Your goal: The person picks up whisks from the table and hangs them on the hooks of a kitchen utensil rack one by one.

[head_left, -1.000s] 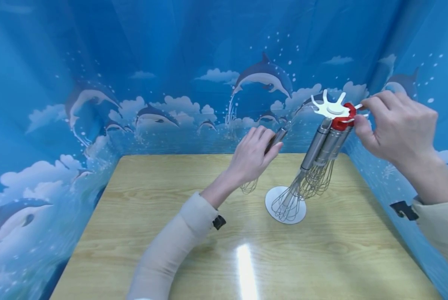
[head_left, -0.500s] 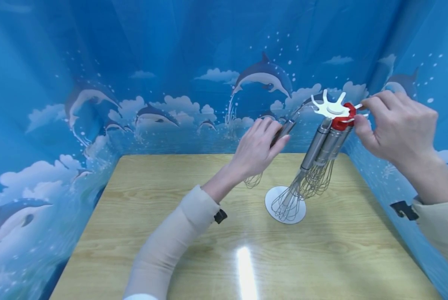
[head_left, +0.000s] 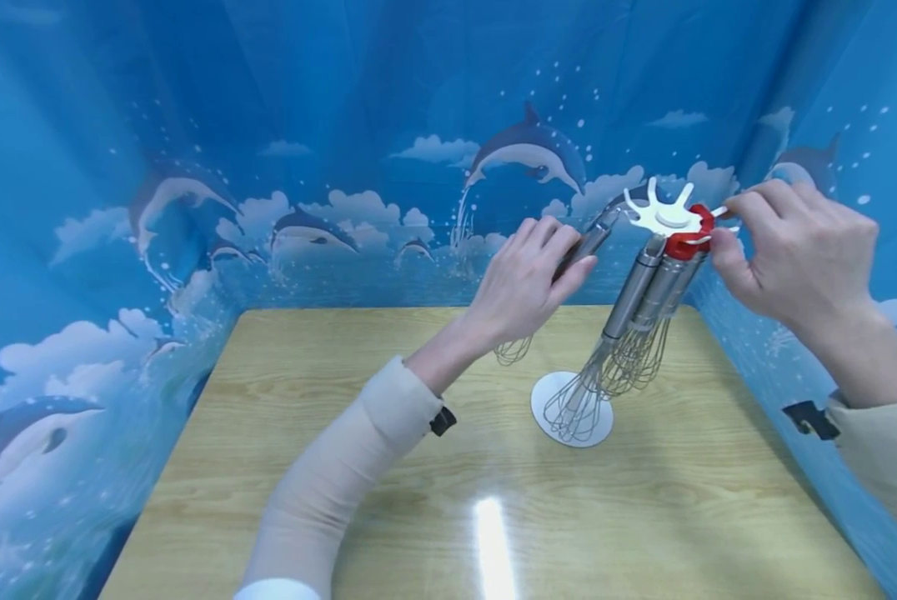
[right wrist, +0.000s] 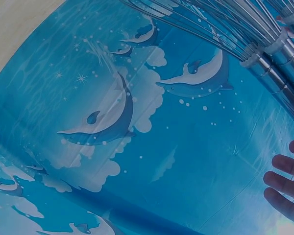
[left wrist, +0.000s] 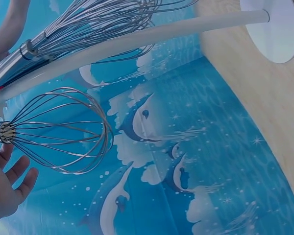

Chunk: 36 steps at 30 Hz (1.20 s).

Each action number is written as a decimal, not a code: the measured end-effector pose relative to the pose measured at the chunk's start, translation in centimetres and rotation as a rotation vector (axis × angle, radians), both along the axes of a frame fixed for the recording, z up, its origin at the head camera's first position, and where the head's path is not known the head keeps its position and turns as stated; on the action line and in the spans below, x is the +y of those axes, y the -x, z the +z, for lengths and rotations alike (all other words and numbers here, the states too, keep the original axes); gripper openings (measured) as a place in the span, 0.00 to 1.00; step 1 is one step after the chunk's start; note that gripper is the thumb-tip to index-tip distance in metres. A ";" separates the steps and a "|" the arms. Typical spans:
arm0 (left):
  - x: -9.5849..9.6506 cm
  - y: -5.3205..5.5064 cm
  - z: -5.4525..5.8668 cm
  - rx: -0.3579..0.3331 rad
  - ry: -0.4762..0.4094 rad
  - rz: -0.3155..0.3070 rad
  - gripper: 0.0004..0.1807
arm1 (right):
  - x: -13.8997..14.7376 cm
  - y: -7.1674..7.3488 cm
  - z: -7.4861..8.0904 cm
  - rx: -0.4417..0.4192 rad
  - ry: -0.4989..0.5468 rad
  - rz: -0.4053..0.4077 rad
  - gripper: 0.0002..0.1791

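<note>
My left hand [head_left: 523,271] grips a metal whisk by its handle [head_left: 597,237], whose top loop end is close to the left prongs of a white utensil stand [head_left: 666,218]. In the left wrist view, this whisk's wire balloon [left wrist: 63,129] hangs beside the stand's white pole [left wrist: 137,40]. My right hand [head_left: 801,250] pinches a prong on the right side of the stand's star-shaped top. A red piece [head_left: 687,245] sits around prongs beside my right fingertips. Several whisks [head_left: 632,292] hang below the top, their wires overlapping the round white base [head_left: 544,400].
The stand is on a wood-grain table [head_left: 643,517] towards its back right. Blue dolphin-print curtain [head_left: 388,100] encloses the back and both sides. A bright light reflection [head_left: 493,542] lies on the front of the table.
My left hand has moved right and slightly up, bringing the whisk's handle end closer to the stand's prongs. The right hand and the stand have stayed in place.
</note>
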State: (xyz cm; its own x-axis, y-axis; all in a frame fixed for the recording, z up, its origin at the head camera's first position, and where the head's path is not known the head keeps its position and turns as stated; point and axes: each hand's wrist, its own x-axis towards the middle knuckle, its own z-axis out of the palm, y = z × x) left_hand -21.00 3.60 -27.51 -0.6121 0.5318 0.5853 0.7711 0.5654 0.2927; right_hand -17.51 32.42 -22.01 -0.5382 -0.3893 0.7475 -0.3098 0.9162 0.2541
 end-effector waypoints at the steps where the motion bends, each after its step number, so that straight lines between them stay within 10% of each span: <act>1: 0.0 0.0 0.2 -0.001 0.004 -0.001 0.17 | 0.0 0.0 0.0 0.001 0.001 -0.001 0.44; 18: 0.9 0.0 1.1 0.002 0.071 -0.011 0.17 | 0.1 0.1 -0.1 0.009 0.010 0.005 0.45; 36: 1.9 0.2 -0.2 -0.002 0.120 0.010 0.17 | -0.1 -0.1 -0.1 -0.014 -0.003 -0.012 0.45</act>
